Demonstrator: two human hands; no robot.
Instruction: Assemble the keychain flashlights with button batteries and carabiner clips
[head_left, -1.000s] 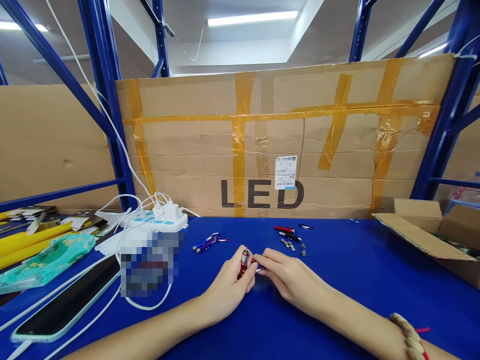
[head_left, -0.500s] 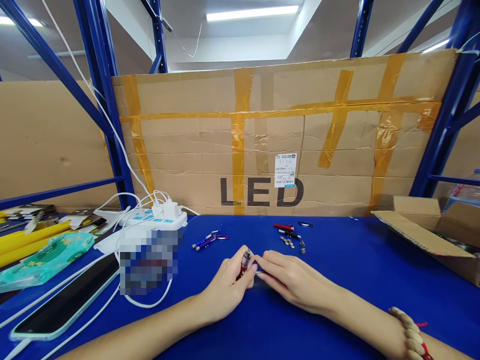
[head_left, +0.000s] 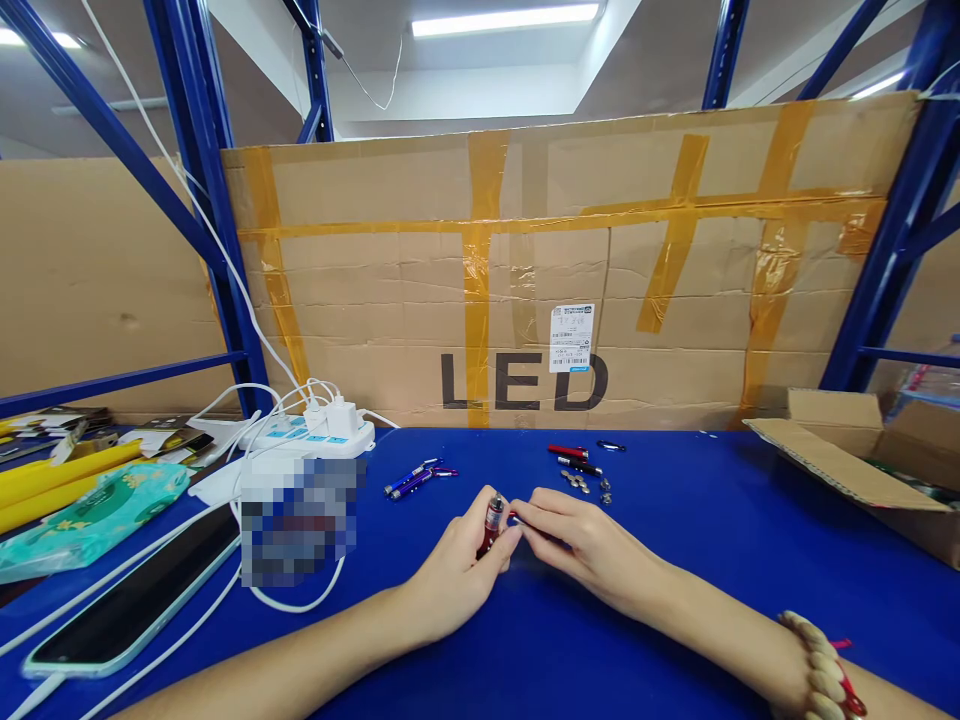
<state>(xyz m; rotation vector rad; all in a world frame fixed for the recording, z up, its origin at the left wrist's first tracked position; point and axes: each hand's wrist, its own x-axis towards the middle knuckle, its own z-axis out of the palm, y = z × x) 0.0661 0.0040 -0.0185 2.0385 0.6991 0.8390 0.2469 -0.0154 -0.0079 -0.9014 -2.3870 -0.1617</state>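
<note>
My left hand is closed round a small red metal penlight, held tilted upright with its silver end up. Just to the right, my right hand pinches near the left fingertips. A thin reddish sliver shows at its fingertips, too small to name. Beyond the hands lie a blue and purple pair of penlights. Farther right are a red penlight and a black penlight. Several silver button cells lie in front of them, and a small dark clip sits behind.
A white power strip with plugs and cables stands at the left. Nearer me lie a phone on a cable and a green soft pack. An open cardboard box is at the right. A taped cardboard sheet closes off the back.
My right fingers have shifted slightly, and a reddish sliver now shows at their tips. The left hand still holds the penlight, almost in the same place.
</note>
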